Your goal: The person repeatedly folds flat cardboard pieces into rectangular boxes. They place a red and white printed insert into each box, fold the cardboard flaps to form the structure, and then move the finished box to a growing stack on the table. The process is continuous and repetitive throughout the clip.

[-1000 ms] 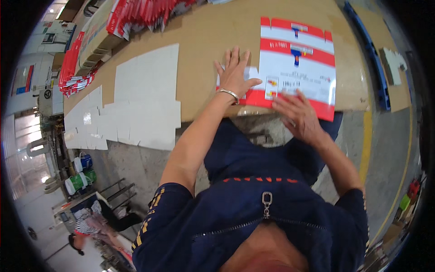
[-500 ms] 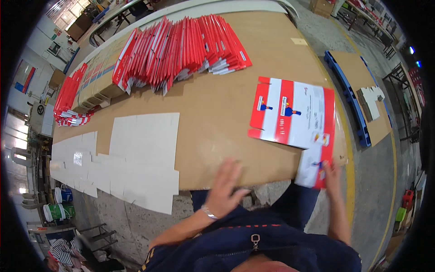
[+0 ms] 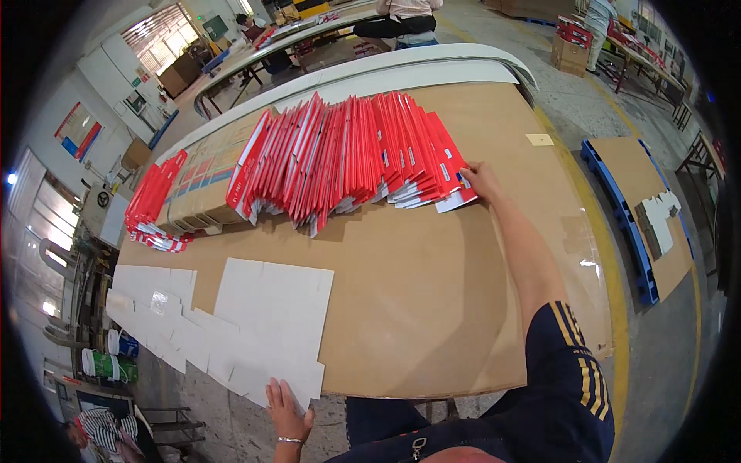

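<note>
Brown surface (image 3: 417, 301) | right hand (image 3: 480, 179) at red cartons (image 3: 340, 154), grip unclear | left hand (image 3: 287, 417) spread, lower centre | blue pallet (image 3: 622, 224), frame right

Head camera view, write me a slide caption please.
Right hand at a row of folded red-and-white cardboard cartons, left hand by flat white cardboard sheets.

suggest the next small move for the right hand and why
I'd probably ease the right hand off the end carton: that carton leans at the right end of the red row, seemingly supported by its neighbours, while the left hand is at the white sheets.
</note>
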`<state>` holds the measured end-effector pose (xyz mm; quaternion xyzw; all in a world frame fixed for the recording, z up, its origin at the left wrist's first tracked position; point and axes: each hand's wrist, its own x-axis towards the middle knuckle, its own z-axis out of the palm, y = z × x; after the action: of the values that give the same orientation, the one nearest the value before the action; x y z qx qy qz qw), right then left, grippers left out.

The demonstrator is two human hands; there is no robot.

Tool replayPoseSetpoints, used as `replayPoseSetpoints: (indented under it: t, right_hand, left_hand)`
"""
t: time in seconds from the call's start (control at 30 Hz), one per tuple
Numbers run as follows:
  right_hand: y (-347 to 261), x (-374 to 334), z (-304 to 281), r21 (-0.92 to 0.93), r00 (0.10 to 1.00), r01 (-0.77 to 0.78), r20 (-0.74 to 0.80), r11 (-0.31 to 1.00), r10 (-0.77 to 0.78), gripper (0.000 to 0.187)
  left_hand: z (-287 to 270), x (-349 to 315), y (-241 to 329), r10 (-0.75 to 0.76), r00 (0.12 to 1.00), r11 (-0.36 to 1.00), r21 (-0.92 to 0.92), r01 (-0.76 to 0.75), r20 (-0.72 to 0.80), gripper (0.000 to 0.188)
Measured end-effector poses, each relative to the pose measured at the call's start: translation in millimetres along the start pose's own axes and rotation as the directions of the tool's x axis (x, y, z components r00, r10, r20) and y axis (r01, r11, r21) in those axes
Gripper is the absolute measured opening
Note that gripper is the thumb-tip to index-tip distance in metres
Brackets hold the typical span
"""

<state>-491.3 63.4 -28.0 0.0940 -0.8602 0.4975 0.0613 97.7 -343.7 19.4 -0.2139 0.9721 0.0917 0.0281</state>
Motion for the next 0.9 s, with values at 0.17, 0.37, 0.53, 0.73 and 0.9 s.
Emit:
replayPoseSetpoints:
  t: [0.17,0.37,0.53,0.73,0.9]
  right_hand:
    - [-35,-104,10,-0.192,0.99,0.074,-0.1,0.979,-0.095,0.037]
    - [-116,-334,15,0.099,0.944,0.17,0.27,0.98,-0.191,0.065]
    - [-204,-438,36,0.195,0.65,0.642,0.375,0.741,-0.661,0.038]
    - [-157,-448,-29,0.032,0.863,0.495,0.095,0.868,-0.496,0.019]
    - [-145,-466,-118,0.055,0.964,0.192,0.175,0.98,-0.198,0.023]
  left_hand:
    - [-28,-31,-17,0.05,0.992,0.995,-0.083,-0.06,-0.12,0.058]
    - [-69,-13,56,0.431,0.806,0.892,0.06,-0.447,-0.404,0.024]
    - [-44,-36,133,0.709,0.64,0.611,-0.196,-0.767,-0.297,0.013]
    - [-60,-46,138,0.729,0.678,0.664,-0.137,-0.735,-0.1,0.093]
    - [-8,-1,102,0.71,0.701,0.686,-0.159,-0.71,-0.064,0.074]
